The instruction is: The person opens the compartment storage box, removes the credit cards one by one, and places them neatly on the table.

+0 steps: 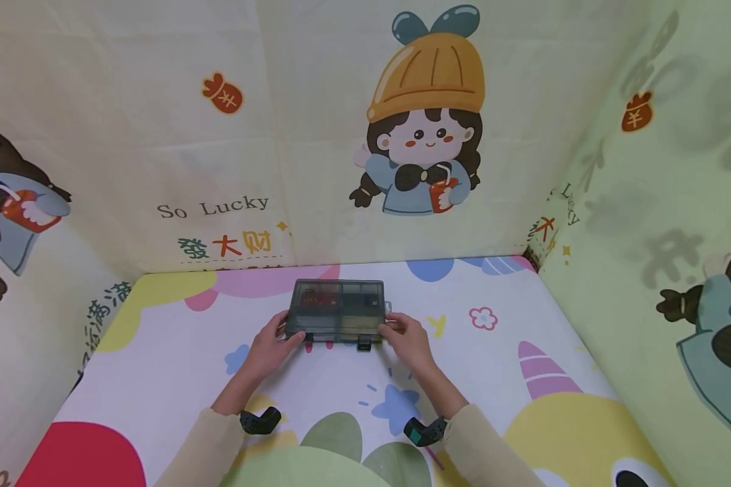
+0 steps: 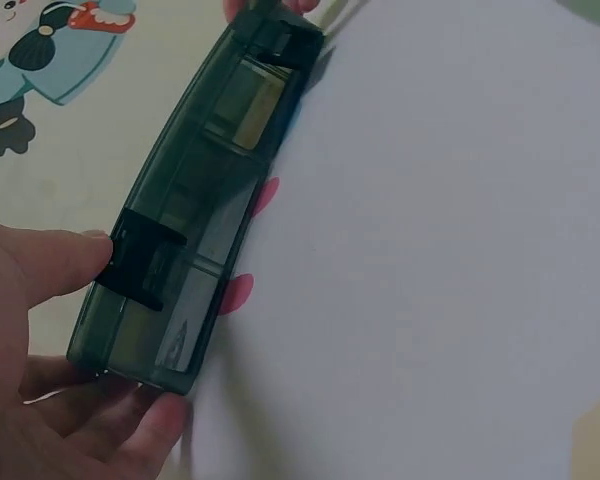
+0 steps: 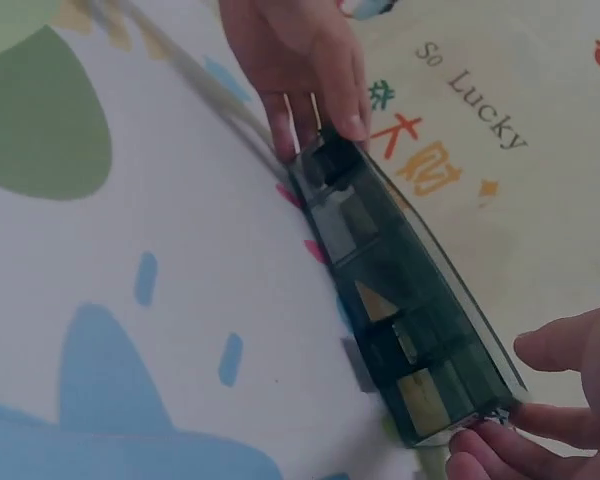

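A dark see-through box (image 1: 339, 308) is near the middle of the desk's (image 1: 176, 379) far edge. The left hand (image 1: 272, 346) grips its left end, thumb against a latch (image 2: 138, 258); the right hand (image 1: 409, 339) holds its right end, fingers curled. Beyond stands a cartoon-printed backdrop (image 1: 317, 135).

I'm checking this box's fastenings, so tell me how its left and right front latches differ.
The left latch lies against the front of the box, while the right latch juts outward from it. The left hand has its thumb at the edge of the left latch; no finger is on the right latch. Both latches are dark and sit along the same front side.
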A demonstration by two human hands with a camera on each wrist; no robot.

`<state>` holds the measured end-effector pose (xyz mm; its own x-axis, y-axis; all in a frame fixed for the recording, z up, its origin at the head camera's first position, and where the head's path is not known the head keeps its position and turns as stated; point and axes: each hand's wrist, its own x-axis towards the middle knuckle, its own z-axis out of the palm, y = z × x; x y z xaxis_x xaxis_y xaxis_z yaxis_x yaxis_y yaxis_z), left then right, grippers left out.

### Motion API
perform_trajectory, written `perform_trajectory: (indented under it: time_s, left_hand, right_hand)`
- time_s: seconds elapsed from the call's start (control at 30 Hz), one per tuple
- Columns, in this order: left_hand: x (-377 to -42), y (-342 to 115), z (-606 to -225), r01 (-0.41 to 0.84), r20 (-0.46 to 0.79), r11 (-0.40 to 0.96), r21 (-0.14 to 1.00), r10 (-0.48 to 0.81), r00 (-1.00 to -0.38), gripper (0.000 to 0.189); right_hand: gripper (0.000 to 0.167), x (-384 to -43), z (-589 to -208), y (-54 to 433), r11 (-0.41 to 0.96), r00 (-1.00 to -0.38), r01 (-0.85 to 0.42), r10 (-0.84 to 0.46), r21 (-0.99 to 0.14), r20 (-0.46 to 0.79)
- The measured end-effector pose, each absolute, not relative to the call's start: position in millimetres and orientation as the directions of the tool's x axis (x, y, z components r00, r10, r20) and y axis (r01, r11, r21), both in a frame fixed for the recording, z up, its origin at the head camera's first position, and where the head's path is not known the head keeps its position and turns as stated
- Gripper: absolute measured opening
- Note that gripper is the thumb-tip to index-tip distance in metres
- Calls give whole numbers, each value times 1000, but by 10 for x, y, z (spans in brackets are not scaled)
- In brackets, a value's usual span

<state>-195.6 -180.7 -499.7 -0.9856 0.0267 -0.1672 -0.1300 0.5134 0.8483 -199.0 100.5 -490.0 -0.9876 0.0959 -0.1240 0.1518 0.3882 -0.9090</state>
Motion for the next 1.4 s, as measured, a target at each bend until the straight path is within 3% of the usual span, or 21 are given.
perform_trajectory:
  time_s: [0.73, 0.93, 1.4]
  left_hand:
    - [-1962, -1666, -4963, -156, -160, 413, 897, -25, -987, 58]
    - [-1982, -1642, -4924, -205, -210, 372, 905, -26, -977, 56]
    - [-2007, -1710, -4905, -242, -258, 359, 901, -3, -966, 62]
  right_hand:
    - [47, -2156, -4917, 1052, 413, -999, 47, 6, -909, -49]
    - [48, -2160, -4899, 1063, 429, -998, 50, -5, -902, -58]
    - [48, -2154, -4897, 1027, 395, -998, 40, -23, -918, -54]
